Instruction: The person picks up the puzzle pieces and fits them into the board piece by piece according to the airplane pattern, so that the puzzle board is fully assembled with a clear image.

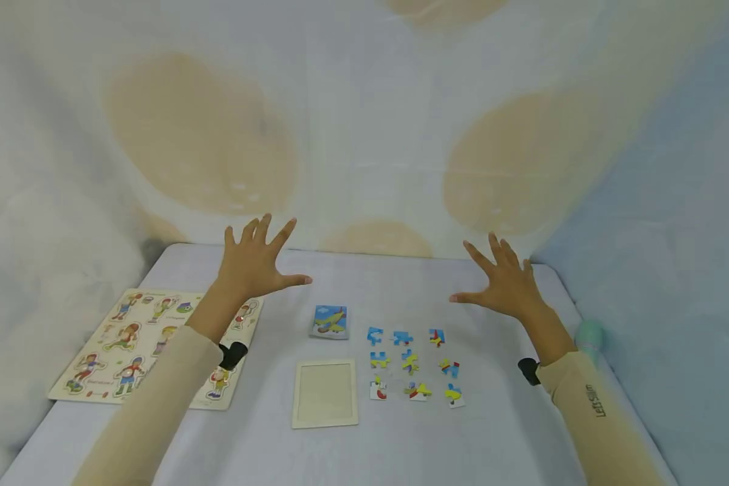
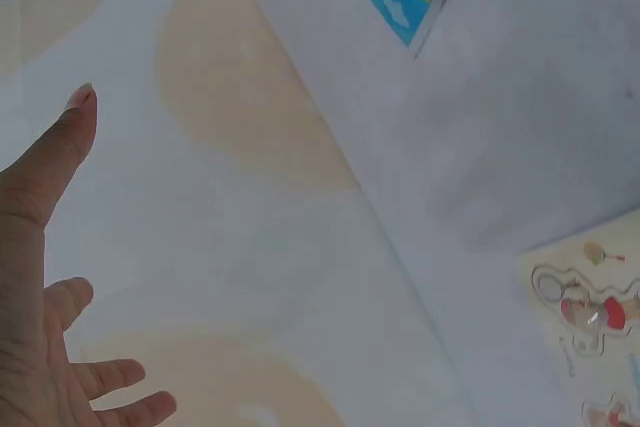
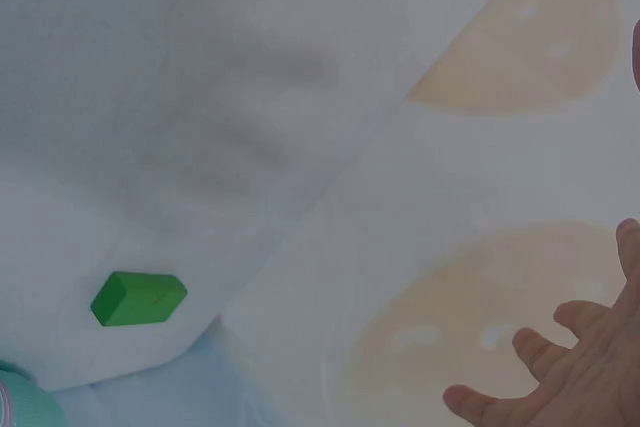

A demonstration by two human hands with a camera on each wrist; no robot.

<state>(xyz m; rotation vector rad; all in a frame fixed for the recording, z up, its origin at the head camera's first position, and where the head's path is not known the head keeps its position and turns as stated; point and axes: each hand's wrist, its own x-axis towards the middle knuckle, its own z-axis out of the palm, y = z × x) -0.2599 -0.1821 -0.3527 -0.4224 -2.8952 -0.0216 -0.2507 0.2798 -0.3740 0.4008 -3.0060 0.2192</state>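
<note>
Both hands are raised above the table with fingers spread, holding nothing. My left hand (image 1: pixel 252 263) hovers over the back left, nearest the puzzle board (image 1: pixel 106 351) and a small square picture of a yellow plane (image 1: pixel 331 321). On the other side, my right hand (image 1: pixel 504 283) hangs over the back right, beyond the loose jigsaw pieces (image 1: pixel 410 362). Those several blue, yellow and red pieces lie spread in rough rows. A pale square puzzle frame (image 1: pixel 298 395) lies left of them. In the left wrist view, the left hand (image 2: pixel 35 277) shows its thumb and fingers apart.
A green block (image 3: pixel 140 299) lies near the table's back right corner in the right wrist view, hidden in the head view. A mint-green object (image 1: pixel 589 335) stands at the right edge, partly behind the sleeve. Patterned cloth (image 1: pixel 364 135) hangs behind the table.
</note>
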